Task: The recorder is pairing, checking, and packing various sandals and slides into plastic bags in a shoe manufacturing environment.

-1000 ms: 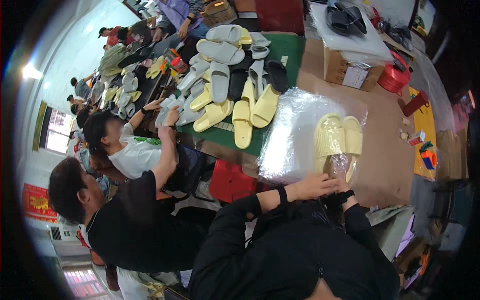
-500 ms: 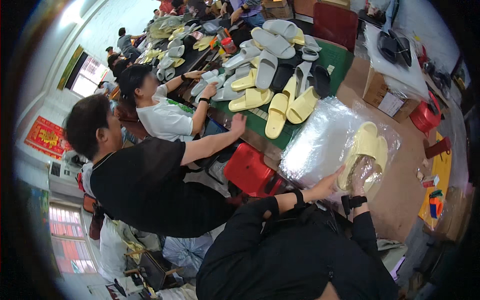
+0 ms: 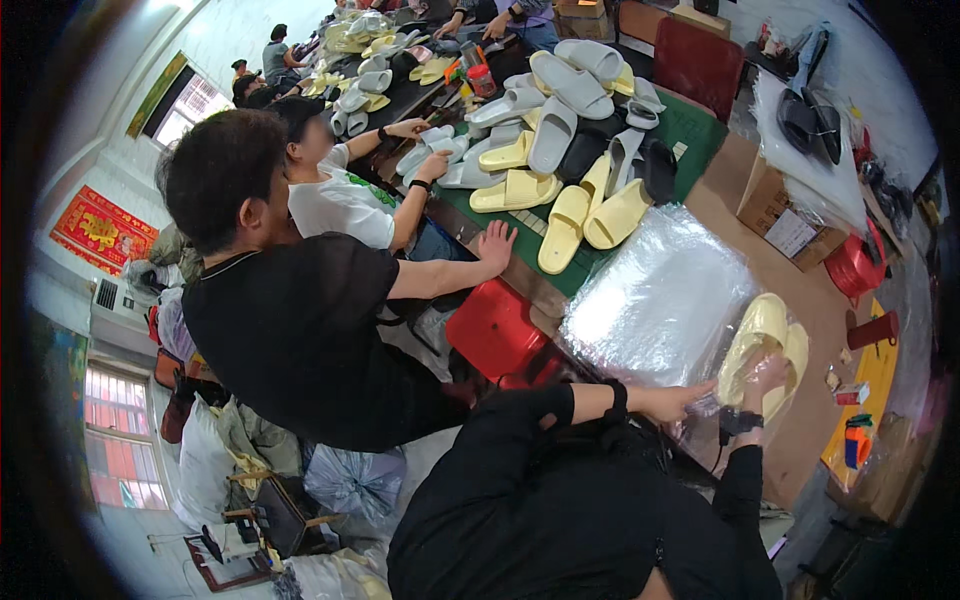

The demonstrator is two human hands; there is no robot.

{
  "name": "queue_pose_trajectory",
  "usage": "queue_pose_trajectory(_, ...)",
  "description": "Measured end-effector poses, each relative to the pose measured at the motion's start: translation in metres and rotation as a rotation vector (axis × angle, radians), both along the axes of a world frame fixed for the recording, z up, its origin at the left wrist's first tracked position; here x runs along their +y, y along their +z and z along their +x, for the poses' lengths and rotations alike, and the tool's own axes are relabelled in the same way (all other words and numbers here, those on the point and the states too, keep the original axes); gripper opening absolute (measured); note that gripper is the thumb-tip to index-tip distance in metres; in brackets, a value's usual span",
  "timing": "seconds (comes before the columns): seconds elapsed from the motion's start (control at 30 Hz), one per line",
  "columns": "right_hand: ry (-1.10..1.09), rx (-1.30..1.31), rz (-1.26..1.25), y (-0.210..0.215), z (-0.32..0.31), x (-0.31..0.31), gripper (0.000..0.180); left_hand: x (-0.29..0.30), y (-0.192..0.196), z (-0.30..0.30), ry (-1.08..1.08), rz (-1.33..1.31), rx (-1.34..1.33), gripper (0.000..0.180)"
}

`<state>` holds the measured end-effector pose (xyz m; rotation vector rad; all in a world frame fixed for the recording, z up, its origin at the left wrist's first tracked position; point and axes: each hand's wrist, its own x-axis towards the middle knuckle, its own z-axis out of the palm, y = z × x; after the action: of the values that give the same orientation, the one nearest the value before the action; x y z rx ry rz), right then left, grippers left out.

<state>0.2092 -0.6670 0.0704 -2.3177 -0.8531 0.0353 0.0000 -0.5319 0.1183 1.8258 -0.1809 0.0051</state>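
Observation:
A pair of pale yellow slide slippers (image 3: 757,325) lies on the brown tabletop at the right, inside a clear plastic bag (image 3: 716,378). My right hand (image 3: 766,374) reaches into the bag's near end and grips the slippers at their near ends; its fingertips are partly hidden by film and glare. At the bag's left near edge, my left hand (image 3: 680,400) pinches the film. Just left of the slippers sits a flat stack of clear plastic bags (image 3: 660,300), shiny and wrinkled.
A heap of grey, yellow and black slippers (image 3: 570,130) covers the green mat (image 3: 697,130). A co-worker in black (image 3: 300,330) leans a hand on the table edge beside a red stool (image 3: 498,328). A cardboard box (image 3: 785,215) and red tape roll (image 3: 873,331) are at right.
My hands and the bagged slippers have shifted right, off the bag stack onto the brown tabletop. My left hand has moved from the slippers to the bag's edge. The view has shifted slightly.

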Motion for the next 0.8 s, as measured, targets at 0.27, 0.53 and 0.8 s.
queue_pose_trajectory(0.27,0.044,-0.199,-0.416,0.006,0.022,-0.074,0.051,0.041,0.027,-0.005,-0.099,-0.043,0.235,0.039)
queue_pose_trajectory(0.53,-0.265,-0.078,-0.468,0.011,-0.112,-0.042,0.035,0.191,0.008,-0.021,0.503,-0.196,0.224,0.026)
queue_pose_trajectory(0.8,-0.027,0.174,-0.108,0.053,-0.176,0.062,0.017,0.34,0.021,-0.026,1.056,-0.058,-0.004,0.028)
